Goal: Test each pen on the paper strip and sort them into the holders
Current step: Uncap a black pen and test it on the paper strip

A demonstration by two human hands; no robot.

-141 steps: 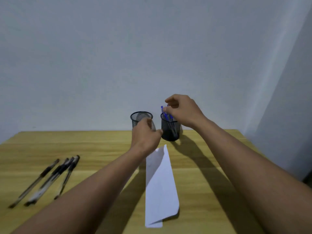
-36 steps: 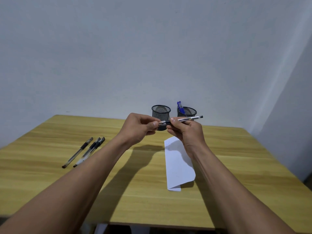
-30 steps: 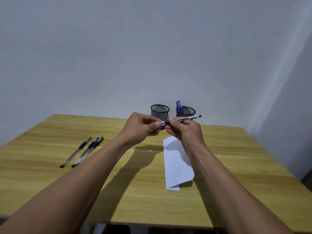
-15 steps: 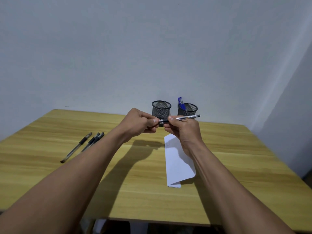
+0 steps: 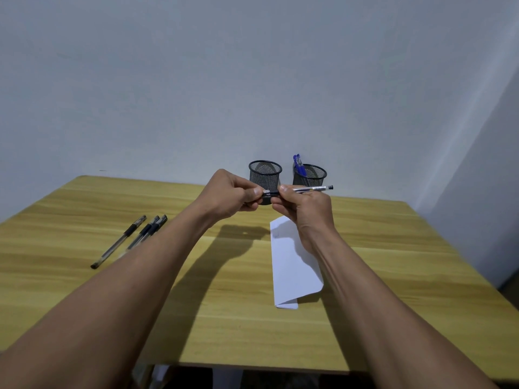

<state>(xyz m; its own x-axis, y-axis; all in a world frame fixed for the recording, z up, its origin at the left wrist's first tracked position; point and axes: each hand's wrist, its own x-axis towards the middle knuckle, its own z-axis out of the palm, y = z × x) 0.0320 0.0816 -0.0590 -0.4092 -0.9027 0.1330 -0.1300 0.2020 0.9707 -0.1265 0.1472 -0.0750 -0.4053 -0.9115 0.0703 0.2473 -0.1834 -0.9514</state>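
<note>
Nearest the camera, two bare forearms reach forward over the wooden table (image 5: 252,318). Between them, toward the right, a folded white paper strip (image 5: 292,265) lies flat on the tabletop, its near end doubled over; a faint mark shows near its far end, too small to read. To the left, well apart from the paper, three black pens (image 5: 132,237) lie on the wood in a loose row, slanting away from the camera, the two on the right close together.

Farther on, above the table and beyond the paper's far end, both hands hold one black pen (image 5: 306,189) level. The left hand (image 5: 230,196) has its fingers closed around the pen's left end, which is largely hidden inside the grip. The right hand (image 5: 306,211) pinches the barrel between thumb and fingers, just beside the left hand, and the clear barrel sticks out to the right, ending in a dark tip.

Behind the hands, near the wall, two black mesh holders stand upright side by side without touching. The left holder (image 5: 265,175) shows nothing inside through its mesh and open rim. The right holder (image 5: 311,175) contains blue pens (image 5: 298,164), whose caps rise above its left rim; their exact count cannot be told.
</note>
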